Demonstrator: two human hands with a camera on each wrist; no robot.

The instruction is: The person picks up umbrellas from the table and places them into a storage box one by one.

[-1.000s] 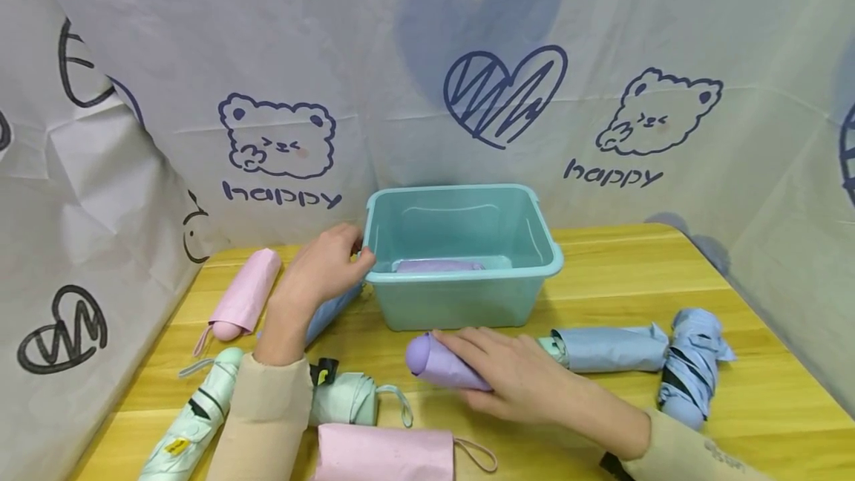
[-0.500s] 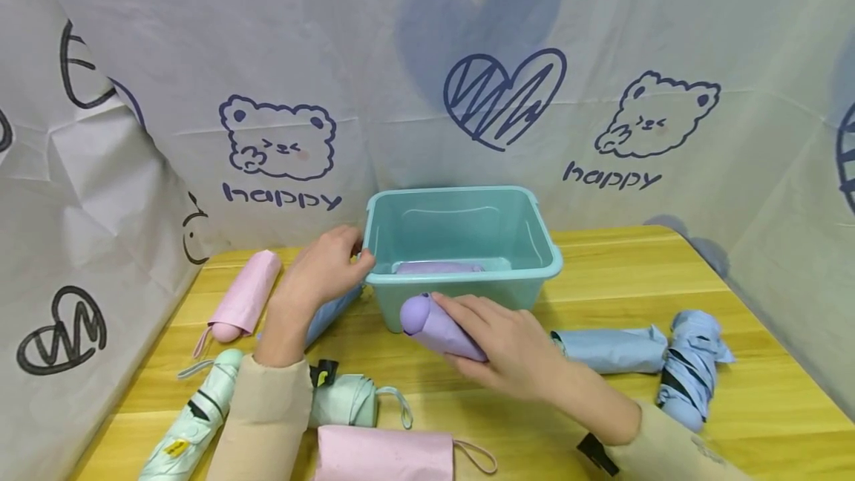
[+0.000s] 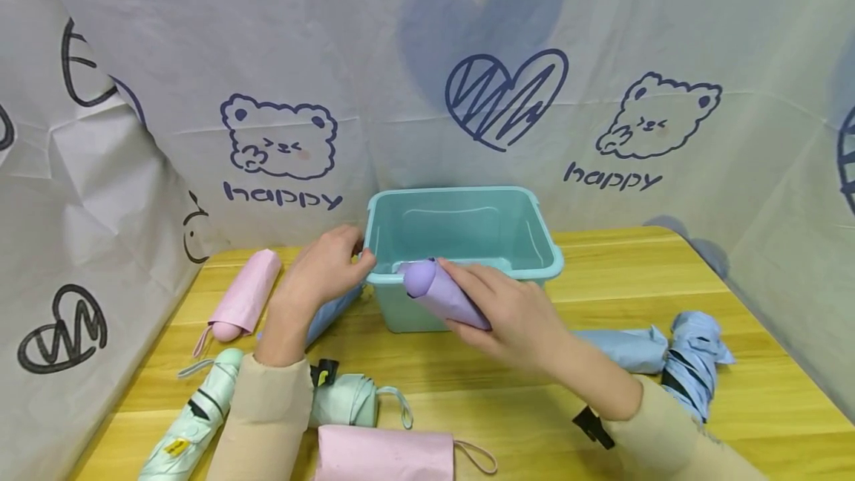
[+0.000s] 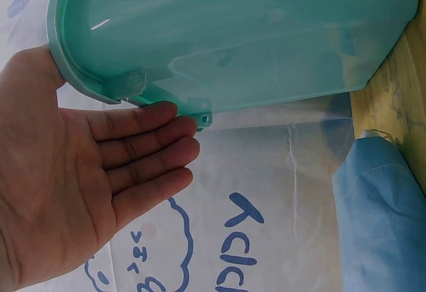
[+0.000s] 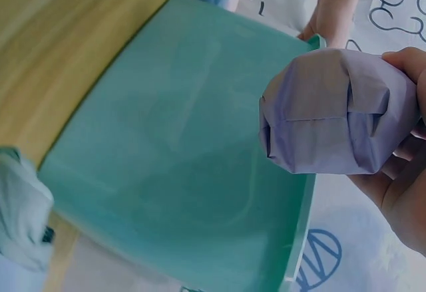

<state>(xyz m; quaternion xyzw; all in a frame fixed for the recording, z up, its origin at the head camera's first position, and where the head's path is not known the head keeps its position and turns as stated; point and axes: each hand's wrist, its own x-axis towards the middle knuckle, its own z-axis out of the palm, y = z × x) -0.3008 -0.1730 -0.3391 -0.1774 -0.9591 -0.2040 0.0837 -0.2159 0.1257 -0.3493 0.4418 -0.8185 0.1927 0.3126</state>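
Note:
My right hand [image 3: 517, 314] grips a purple folded umbrella [image 3: 454, 303] in its sleeve, over the near rim of the turquoise plastic bin [image 3: 548, 262]. Its round knob points left in the head view; the sleeve's creased end [image 5: 333, 116] faces the right wrist camera. At the bin's left end, my left hand [image 3: 327, 266] holds the rim, thumb over it and fingers fairly straight beneath, as the left wrist view shows. Inside the bin, a sliver of another purple umbrella [image 3: 402, 267] shows; the held one hides most of it.
Left lie a pink umbrella [image 3: 247, 292], a mint umbrella [image 3: 194, 421] and a blue umbrella [image 4: 379, 205]. In front are a short mint umbrella [image 3: 347, 399] and a pink umbrella [image 3: 387, 455]. Two blue umbrellas, one sleeved [image 3: 624, 349] and one strapped [image 3: 695, 351], lie right. Printed cloth hangs behind.
My right hand has lifted the purple umbrella off the table and brought it up to the bin's near rim. My left hand has stayed at the bin's left end.

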